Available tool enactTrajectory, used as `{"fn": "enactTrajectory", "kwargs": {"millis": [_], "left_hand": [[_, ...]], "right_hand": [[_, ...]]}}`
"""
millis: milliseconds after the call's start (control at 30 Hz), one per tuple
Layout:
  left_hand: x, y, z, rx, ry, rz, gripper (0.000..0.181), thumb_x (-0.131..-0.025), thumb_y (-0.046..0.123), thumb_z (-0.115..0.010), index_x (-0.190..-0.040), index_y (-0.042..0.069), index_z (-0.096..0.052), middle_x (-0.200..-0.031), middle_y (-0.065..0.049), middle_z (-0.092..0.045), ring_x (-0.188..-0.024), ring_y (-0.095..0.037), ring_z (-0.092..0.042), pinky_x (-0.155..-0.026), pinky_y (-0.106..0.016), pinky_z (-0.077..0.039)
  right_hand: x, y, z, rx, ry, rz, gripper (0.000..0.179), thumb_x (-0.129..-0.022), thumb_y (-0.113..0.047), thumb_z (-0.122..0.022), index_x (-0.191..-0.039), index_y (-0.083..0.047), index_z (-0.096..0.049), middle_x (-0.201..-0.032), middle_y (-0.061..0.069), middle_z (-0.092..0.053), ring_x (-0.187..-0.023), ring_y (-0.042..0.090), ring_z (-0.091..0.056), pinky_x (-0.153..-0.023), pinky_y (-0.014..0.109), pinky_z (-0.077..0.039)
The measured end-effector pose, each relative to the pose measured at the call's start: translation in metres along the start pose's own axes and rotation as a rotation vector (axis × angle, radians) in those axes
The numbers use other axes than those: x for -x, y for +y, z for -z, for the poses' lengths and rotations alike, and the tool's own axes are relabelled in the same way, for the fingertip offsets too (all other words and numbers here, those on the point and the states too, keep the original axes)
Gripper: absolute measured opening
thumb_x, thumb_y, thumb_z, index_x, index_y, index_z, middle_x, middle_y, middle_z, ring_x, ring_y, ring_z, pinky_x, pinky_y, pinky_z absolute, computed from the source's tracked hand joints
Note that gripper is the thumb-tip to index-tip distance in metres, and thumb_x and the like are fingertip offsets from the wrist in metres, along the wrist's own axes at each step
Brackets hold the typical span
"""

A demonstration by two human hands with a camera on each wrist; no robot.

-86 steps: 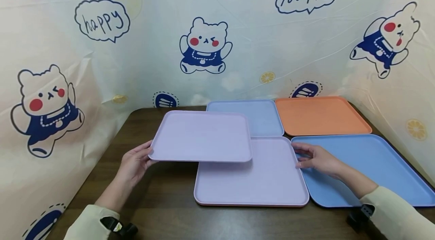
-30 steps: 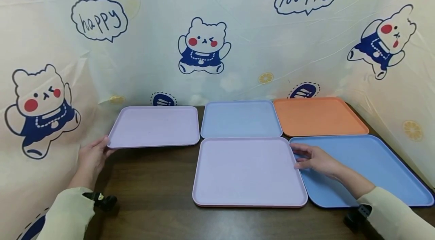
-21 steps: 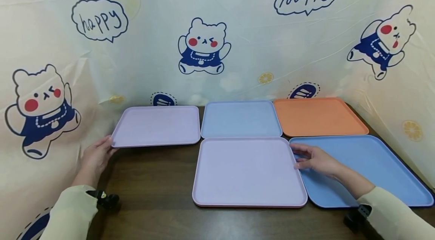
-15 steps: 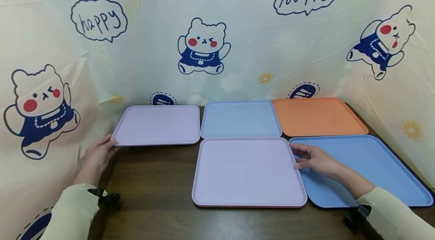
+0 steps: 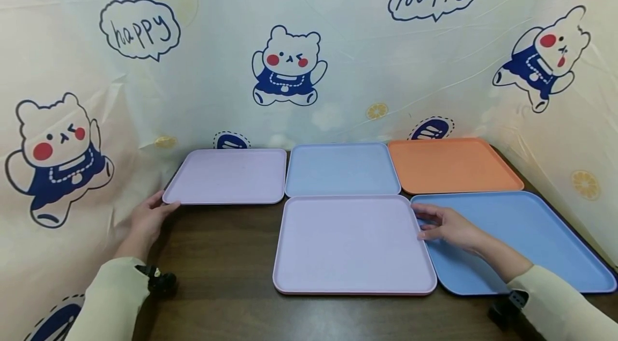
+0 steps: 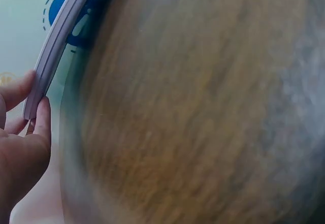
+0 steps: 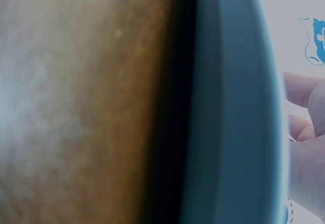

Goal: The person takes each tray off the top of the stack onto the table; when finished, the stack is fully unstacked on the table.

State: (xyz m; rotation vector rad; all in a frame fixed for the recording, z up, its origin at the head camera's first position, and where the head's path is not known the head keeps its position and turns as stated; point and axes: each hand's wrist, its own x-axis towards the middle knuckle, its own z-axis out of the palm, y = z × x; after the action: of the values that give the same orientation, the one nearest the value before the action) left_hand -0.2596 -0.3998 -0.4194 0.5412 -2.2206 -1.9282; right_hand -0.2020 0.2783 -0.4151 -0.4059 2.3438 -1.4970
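The small lavender tray (image 5: 229,176) lies at the back left of the table. At its near left corner my left hand (image 5: 147,219) holds on, thumb at the front edge and fingers by the left side. The left wrist view shows the same tray corner (image 6: 48,64) between thumb and fingers. A larger lavender tray (image 5: 354,244) sits front centre, with a reddish rim showing under it. Against its right edge rest the loosely bent fingers of my right hand (image 5: 454,229), which reaches across the large blue tray (image 5: 521,244).
A light blue tray (image 5: 343,168) stands right of the small lavender one, and an orange tray (image 5: 456,165) beyond that. Dark wooden table (image 5: 217,260) shows at the front left. A printed cloth (image 5: 207,83) hangs behind and at both sides.
My left hand has carried the small lavender tray from above the larger one to the back left, then shifted it slightly right, beside the light blue tray. The right hand has stayed in place.
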Motion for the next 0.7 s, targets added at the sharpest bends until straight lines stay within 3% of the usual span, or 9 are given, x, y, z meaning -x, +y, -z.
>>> {"fn": "enactTrajectory", "kwargs": {"millis": [67,167,267,367,700], "left_hand": [[-0.001,-0.002,-0.002,-0.137,0.023,-0.013,0.077,-0.090,0.012,-0.070,-0.152,0.003,-0.025,-0.153,-0.019,-0.030,-0.126,-0.011,-0.044,-0.088,-0.010,-0.042],[-0.001,-0.006,-0.004,-0.272,0.049,-0.033,0.075,-0.091,0.016,-0.069,-0.151,0.001,-0.026,-0.150,-0.022,-0.033,-0.135,-0.025,-0.035,-0.103,-0.023,-0.037],[0.000,-0.007,-0.006,-0.306,0.069,-0.040,0.075,-0.091,0.014,-0.068,-0.150,-0.002,-0.026,-0.149,-0.025,-0.034,-0.135,-0.032,-0.034,-0.109,-0.039,-0.033],[-0.001,-0.008,-0.008,-0.327,0.076,-0.047,0.074,-0.091,0.014,-0.068,-0.149,-0.005,-0.026,-0.149,-0.027,-0.033,-0.135,-0.035,-0.033,-0.110,-0.045,-0.031],[-0.002,-0.004,-0.015,-0.497,0.097,-0.070,0.070,-0.090,0.018,-0.069,-0.144,-0.009,-0.034,-0.145,-0.031,-0.036,-0.133,-0.039,-0.036,-0.108,-0.049,-0.032]], "right_hand": [[0.000,0.000,0.000,0.001,-0.001,0.000,0.075,-0.087,-0.008,-0.072,-0.147,0.009,-0.031,-0.148,0.031,-0.032,-0.133,0.046,-0.036,-0.098,0.038,-0.045],[0.000,0.000,0.000,0.001,-0.002,0.002,0.075,-0.087,-0.008,-0.072,-0.147,0.009,-0.031,-0.148,0.031,-0.032,-0.133,0.046,-0.036,-0.098,0.038,-0.045],[-0.001,0.001,0.000,-0.002,-0.001,0.003,0.075,-0.087,-0.008,-0.073,-0.147,0.008,-0.031,-0.148,0.031,-0.032,-0.133,0.045,-0.036,-0.098,0.037,-0.046],[-0.001,0.001,-0.001,-0.009,0.000,0.000,0.075,-0.086,-0.007,-0.073,-0.146,0.009,-0.032,-0.148,0.031,-0.032,-0.133,0.045,-0.036,-0.097,0.037,-0.046],[-0.001,0.000,0.000,-0.017,-0.005,-0.012,0.075,-0.086,-0.007,-0.073,-0.147,0.008,-0.031,-0.148,0.031,-0.032,-0.132,0.045,-0.037,-0.097,0.037,-0.047]]}}
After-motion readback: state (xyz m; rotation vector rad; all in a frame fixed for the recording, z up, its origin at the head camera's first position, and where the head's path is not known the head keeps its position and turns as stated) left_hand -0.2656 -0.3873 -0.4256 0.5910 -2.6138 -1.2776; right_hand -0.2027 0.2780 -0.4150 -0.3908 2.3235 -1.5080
